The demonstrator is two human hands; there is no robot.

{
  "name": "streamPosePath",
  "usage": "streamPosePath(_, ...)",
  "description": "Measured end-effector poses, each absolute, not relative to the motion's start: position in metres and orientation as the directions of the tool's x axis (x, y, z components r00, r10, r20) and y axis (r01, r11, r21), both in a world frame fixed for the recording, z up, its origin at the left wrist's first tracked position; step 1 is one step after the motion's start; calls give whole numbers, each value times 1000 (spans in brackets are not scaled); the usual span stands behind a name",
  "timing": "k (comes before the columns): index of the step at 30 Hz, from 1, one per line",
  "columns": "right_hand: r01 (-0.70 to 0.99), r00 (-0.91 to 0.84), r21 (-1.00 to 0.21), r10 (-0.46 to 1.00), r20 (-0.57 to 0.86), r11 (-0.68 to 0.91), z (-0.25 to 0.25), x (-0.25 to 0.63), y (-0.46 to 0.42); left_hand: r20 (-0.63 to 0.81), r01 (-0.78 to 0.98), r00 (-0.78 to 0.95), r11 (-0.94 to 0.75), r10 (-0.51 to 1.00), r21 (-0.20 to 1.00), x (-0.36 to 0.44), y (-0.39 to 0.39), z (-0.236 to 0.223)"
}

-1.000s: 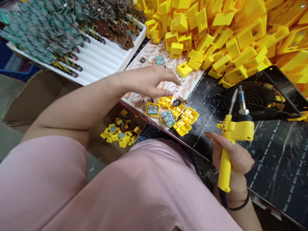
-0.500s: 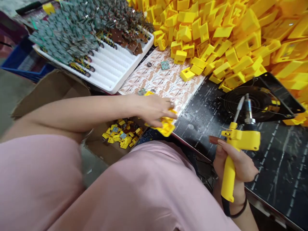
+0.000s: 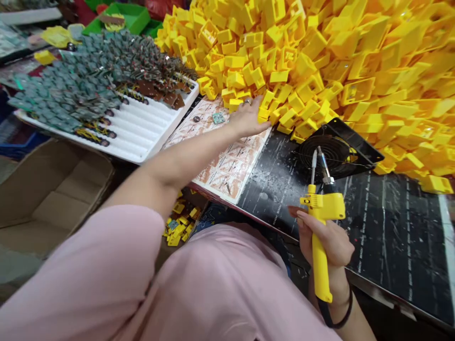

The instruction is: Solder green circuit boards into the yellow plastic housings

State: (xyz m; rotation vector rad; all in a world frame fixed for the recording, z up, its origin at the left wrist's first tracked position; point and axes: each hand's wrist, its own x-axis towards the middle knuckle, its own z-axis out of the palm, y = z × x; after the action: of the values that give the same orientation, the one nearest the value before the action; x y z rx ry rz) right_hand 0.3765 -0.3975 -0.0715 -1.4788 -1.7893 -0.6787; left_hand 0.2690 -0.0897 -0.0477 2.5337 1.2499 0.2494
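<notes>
My left hand (image 3: 248, 119) reaches to the near edge of a big heap of yellow plastic housings (image 3: 284, 61). Its thumb and fingers are spread, touching or nearly touching a small yellow housing (image 3: 263, 114). A small green circuit board (image 3: 218, 118) and a dark round part (image 3: 196, 119) lie to its left on the patterned sheet (image 3: 227, 163). My right hand (image 3: 332, 244) is wrapped round the handle of a yellow soldering gun (image 3: 321, 255), tip pointing up and away. A thin brown piece (image 3: 294, 210) sticks out by its thumb and fingertips.
A white ribbed tray (image 3: 138, 130) at left carries many wired boards (image 3: 88, 80). A black fan (image 3: 334, 149) stands beyond the soldering gun on the black tabletop (image 3: 394, 237). Below the edge, a carton holds yellow housings (image 3: 179, 225); another carton (image 3: 53, 199) stands at left.
My left hand has moved from the table's near edge out to the heap. The yellow housings under it at the edge are no longer seen there. My right hand keeps its grip; the view has shifted.
</notes>
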Motion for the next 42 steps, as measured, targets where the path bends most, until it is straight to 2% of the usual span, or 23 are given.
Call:
streamPosePath(4,975,-73,-73,616,784,209,-73,382,-397,92,746,588,-582,804,324,301,-74,-78)
streamPosePath(7,967,-65,-101,610,790,235,-74,389,-394,90,714,655,-653,750,254,284,-68,-74)
streamPosePath(9,956,-57,-132,610,790,261,-76,391,-391,22,655,743,-734,668,177,262,-76,-61)
streamPosePath(12,942,-36,-183,628,777,280,-79,391,-388,-187,479,868,-874,459,78,231,-113,-35)
streamPosePath(14,936,-20,-210,640,768,282,-80,388,-387,-314,338,899,-939,304,60,219,-144,-23)
streamPosePath(16,929,-2,-242,659,753,279,-82,384,-387,-351,241,916,-965,192,100,213,-171,-19)
streamPosePath(18,907,31,-316,706,708,277,-85,379,-387,-288,216,944,-962,162,165,210,-188,-24)
streamPosePath(21,867,67,-419,770,635,270,-91,375,-385,-151,277,958,-925,244,261,202,-195,-41)
streamPosePath(27,910,48,-382,872,487,164,-103,376,-368,159,235,935,-889,317,392,177,-192,-69)
streamPosePath(29,926,90,-364,873,479,104,-106,375,-366,158,220,942,-901,296,374,171,-192,-71)
streamPosePath(31,928,132,-367,863,487,65,-109,371,-369,76,237,959,-921,272,309,164,-193,-69)
streamPosePath(34,918,132,-388,857,499,84,-112,365,-379,-10,264,963,-938,269,226,153,-194,-67)
streamPosePath(39,901,93,-411,859,504,143,-117,360,-388,81,309,942,-936,325,168,154,-197,-78)
streamPosePath(42,901,90,-408,854,512,150,-119,363,-385,100,187,974,-973,202,136,170,-200,-82)
